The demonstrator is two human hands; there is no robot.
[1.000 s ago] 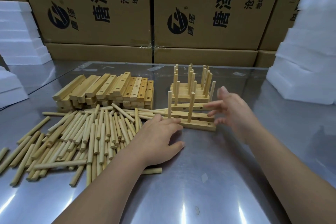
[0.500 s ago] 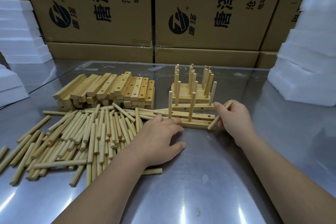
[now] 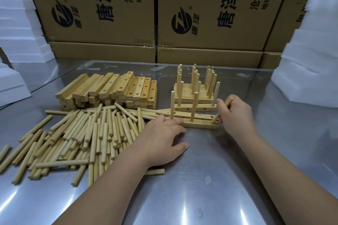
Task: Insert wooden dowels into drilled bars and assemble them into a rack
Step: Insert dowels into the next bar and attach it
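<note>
Step in hand: the right hand (image 3: 236,113) sets a dowel (image 3: 215,117) into the right-end hole of the front bar (image 3: 199,125).
Right fingers: curled round the dowel, pinching it; the dowel is tilted, its lower tip at the hole and, as far as I can judge, not yet seated.
Left hand (image 3: 161,142): palm down on the counter (image 3: 201,179), fingers relaxed and slightly spread, fingertips touching the bar's left end, likely steadying it.
Front bar: lies on the counter between the 2 hands and already has 2 dowels standing upright.
Done: several finished pieces (image 3: 193,95) with upright dowels stand stacked just behind the front bar.
Left: a stack of bars (image 3: 109,89) with open holes and a big heap of loose dowels (image 3: 87,133) wait to the left, so much remains.
Rack: I see no fully joined rack yet.
Behind: cardboard boxes (image 3: 210,14), foam blocks (image 3: 311,60).
</note>
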